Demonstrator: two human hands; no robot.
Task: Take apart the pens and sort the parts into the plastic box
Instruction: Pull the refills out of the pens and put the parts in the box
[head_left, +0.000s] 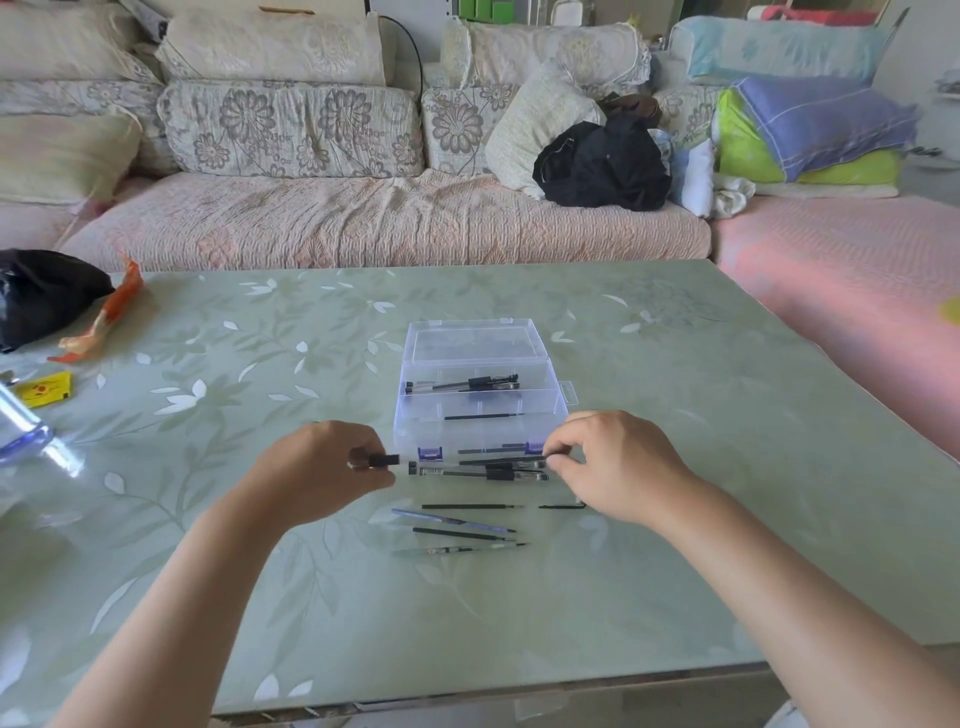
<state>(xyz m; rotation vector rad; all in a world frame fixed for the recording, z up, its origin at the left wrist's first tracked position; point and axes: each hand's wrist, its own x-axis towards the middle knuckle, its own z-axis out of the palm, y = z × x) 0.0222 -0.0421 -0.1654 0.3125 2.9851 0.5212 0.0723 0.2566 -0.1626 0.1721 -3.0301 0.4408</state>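
Note:
A clear plastic box stands open at mid-table, lid tipped back. Its far compartment holds whole black pens; a nearer one holds a thin refill. My left hand pinches a black pen cap just left of the box's front. My right hand grips the end of a thin black refill that lies along the box's front edge. A whole pen lies just below it. Nearer me on the table lie loose refills and clear pen barrels.
The green leaf-patterned table has a black bag, an orange wrapper and a yellow packet at its far left. A clear object sits at the left edge. A sofa with cushions runs behind.

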